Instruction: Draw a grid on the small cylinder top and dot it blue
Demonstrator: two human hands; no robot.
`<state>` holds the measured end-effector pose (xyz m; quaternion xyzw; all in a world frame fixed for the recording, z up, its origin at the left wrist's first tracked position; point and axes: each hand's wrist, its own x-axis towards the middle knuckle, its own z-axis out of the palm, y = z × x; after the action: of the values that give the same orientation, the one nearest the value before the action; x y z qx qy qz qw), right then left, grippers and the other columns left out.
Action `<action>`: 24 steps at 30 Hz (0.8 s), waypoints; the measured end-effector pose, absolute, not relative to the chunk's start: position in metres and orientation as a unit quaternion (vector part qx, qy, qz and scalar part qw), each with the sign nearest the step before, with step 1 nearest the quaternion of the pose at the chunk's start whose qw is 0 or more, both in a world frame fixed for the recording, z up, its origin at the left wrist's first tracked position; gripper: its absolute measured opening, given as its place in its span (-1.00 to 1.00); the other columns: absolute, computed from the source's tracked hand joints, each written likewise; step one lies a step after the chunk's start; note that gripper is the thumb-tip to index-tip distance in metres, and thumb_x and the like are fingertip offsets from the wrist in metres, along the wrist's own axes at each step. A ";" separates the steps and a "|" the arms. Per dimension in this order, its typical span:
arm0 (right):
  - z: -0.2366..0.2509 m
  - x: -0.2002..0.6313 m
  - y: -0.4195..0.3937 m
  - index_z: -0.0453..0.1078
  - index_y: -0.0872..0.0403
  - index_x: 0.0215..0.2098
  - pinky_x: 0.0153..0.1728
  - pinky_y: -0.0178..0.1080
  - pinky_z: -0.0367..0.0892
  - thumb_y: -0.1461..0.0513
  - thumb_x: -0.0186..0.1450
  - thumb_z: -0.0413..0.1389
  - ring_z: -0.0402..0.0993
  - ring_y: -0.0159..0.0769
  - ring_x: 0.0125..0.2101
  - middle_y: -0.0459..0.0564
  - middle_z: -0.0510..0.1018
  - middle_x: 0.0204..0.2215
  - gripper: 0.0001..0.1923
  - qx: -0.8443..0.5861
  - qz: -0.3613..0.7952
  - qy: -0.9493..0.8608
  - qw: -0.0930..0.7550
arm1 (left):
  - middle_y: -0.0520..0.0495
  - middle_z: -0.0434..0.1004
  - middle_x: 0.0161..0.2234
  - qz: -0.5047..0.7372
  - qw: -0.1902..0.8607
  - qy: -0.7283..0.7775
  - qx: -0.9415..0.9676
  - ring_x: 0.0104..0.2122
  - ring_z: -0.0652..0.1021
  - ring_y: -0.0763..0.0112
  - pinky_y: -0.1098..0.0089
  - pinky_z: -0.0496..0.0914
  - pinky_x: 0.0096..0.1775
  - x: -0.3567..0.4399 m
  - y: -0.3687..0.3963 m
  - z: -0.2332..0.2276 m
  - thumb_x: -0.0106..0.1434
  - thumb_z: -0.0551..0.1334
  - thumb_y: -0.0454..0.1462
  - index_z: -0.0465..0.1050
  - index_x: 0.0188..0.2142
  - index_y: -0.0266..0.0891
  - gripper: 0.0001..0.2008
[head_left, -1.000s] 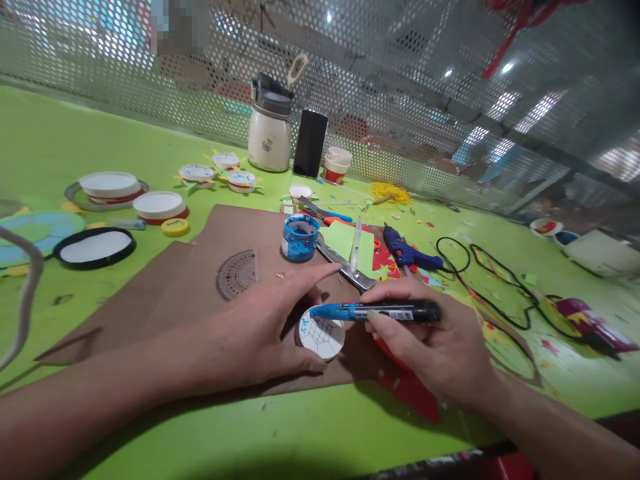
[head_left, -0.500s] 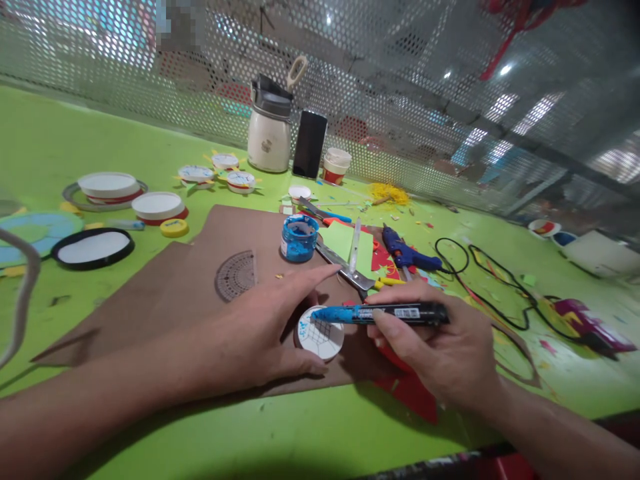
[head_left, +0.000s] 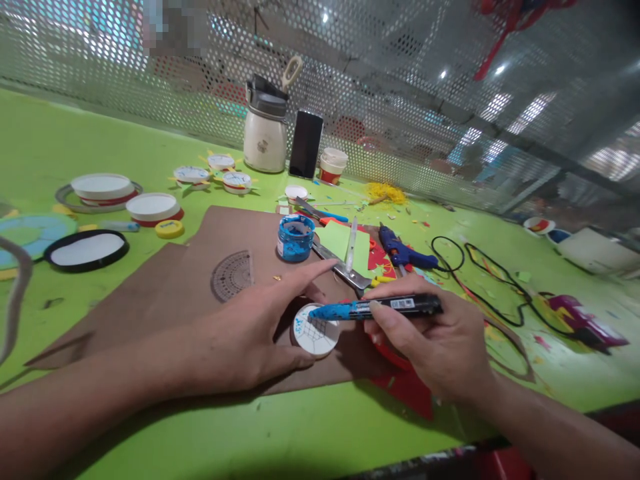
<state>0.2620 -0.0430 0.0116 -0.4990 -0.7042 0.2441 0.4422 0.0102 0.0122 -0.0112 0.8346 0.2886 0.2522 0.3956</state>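
My left hand curves round the left side of a small white disc, its thumb along the near edge. Dark grid lines and a few blue marks cover part of the disc's face. In my right hand is a marker with a black barrel and a blue-smeared front end, held almost level. Its tip meets the disc's upper part, beside the blue marks. Under the disc lies brown cardboard. Just behind it stands an open jar of blue paint, and a clear protractor rests to the left.
Scissors, a blue glue gun and its looping cable lie right of the jar. A white bottle, a phone and paper cups stand before the perforated screen. White lids sit at left.
The whole view has shifted slightly, so everything appears a little further left. Both hands keep their hold, and the marker tip stays on the disc near the blue marks.
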 end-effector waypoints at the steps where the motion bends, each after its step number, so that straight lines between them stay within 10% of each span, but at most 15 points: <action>1: 0.011 0.262 -0.043 0.66 0.00 -0.19 -0.52 -0.35 0.54 0.18 0.40 0.35 0.61 -0.34 -0.56 -0.10 0.70 -0.50 -0.94 -0.498 0.245 -0.703 0.445 | 0.02 0.69 0.06 0.254 0.392 0.291 0.835 0.00 0.69 0.27 0.36 0.50 0.02 0.010 0.013 -0.012 0.29 0.39 -0.29 0.03 0.52 0.02 -0.10; 24: 0.005 0.251 -0.045 0.66 0.01 -0.24 -0.57 -0.38 0.57 0.25 0.35 0.39 0.63 -0.36 -0.60 -0.12 0.71 -0.53 -0.97 -0.473 0.238 -0.686 0.499 | -0.01 0.65 0.08 0.250 0.338 0.326 0.847 0.03 0.65 0.12 0.24 0.48 0.05 0.011 0.016 -0.016 0.08 0.55 -0.28 0.08 0.53 0.08 0.11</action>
<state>0.2513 -0.0449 0.0049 -0.4734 -0.6856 0.2381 0.4992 0.0115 0.0160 -0.0160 0.8466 0.3261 0.2503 0.3380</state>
